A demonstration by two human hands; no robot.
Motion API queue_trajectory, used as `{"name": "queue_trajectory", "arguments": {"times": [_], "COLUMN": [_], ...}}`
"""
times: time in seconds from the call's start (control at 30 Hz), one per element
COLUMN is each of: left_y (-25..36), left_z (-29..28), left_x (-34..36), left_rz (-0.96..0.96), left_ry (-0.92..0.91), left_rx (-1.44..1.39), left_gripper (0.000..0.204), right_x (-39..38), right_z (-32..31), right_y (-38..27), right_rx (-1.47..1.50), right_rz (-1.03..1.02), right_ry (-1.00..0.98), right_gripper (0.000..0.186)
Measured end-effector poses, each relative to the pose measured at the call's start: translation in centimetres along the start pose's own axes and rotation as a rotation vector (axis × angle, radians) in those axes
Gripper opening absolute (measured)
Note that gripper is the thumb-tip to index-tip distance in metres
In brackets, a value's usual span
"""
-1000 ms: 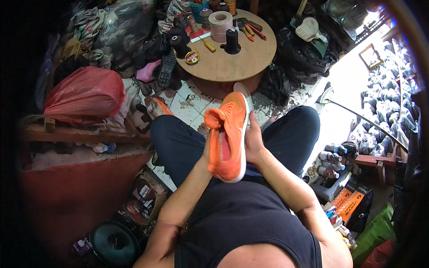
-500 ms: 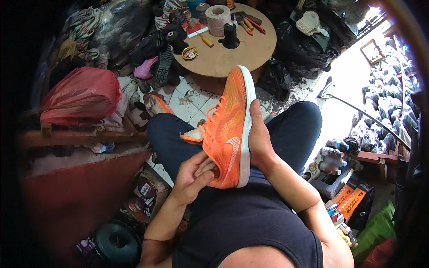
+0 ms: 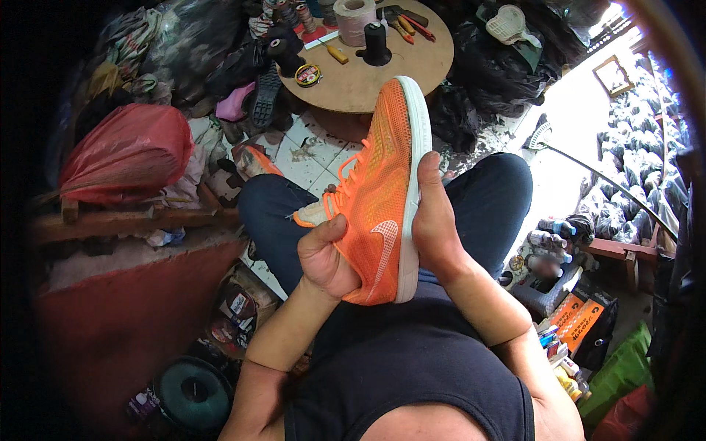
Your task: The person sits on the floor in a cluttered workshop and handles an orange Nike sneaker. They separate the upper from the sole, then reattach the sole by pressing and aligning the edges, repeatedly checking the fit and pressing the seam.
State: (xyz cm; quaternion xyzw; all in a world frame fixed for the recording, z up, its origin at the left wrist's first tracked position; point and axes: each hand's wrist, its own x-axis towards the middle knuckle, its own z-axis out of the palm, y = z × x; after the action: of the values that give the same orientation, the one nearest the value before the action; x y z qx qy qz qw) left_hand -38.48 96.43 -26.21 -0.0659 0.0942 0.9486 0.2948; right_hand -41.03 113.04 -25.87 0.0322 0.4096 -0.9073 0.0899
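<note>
An orange mesh sneaker (image 3: 379, 184) with a white sole and orange laces is held up over my lap, its toe pointing away from me and its sole turned to the right. My left hand (image 3: 327, 261) grips the collar near the heel, thumb on the outside and fingers inside the shoe opening. Along the white sole lies my right hand (image 3: 435, 213), closed around the shoe from the right, its fingers hidden behind it. The pale tongue sticks out at the left of the opening.
Beyond my knees stands a round wooden table (image 3: 331, 92) with a black thread spool (image 3: 376, 45), a yellow-handled awl (image 3: 337, 54) and pliers. Another orange shoe (image 3: 256, 162) lies on the floor by my left knee. A red plastic bag (image 3: 132, 154) is at left, bottles (image 3: 551, 239) at right.
The sneaker has risen slightly and tilted so more of its side shows. My left hand has shifted up the collar, its fingers deeper in the opening and its thumb now outside.
</note>
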Motion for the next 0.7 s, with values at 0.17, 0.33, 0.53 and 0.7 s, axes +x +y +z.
{"name": "queue_trajectory", "arguments": {"times": [0.17,0.33,0.53,0.7], "left_y": [0.2,0.1,-0.1,-0.5], "left_z": [-0.3,0.2,0.2,0.2], "left_x": [0.0,-1.0,-1.3,-2.1], "left_rz": [-0.002,0.056,0.090,0.094], "left_ry": [-0.059,-0.088,0.063,0.113], "left_rx": [-0.091,0.093,0.177,0.045], "left_gripper": [0.088,0.088,0.086,0.077], "right_x": [-0.3,-0.8,0.0,-0.9], "right_z": [0.4,0.7,0.0,0.1], "right_y": [0.2,0.2,1.1,1.4], "right_rx": [-0.028,-0.061,-0.243,0.005], "right_rz": [-0.030,-0.105,-0.089,0.049], "right_ry": [-0.012,-0.055,-0.029,-0.025], "right_gripper": [0.079,0.063,0.064,0.066]}}
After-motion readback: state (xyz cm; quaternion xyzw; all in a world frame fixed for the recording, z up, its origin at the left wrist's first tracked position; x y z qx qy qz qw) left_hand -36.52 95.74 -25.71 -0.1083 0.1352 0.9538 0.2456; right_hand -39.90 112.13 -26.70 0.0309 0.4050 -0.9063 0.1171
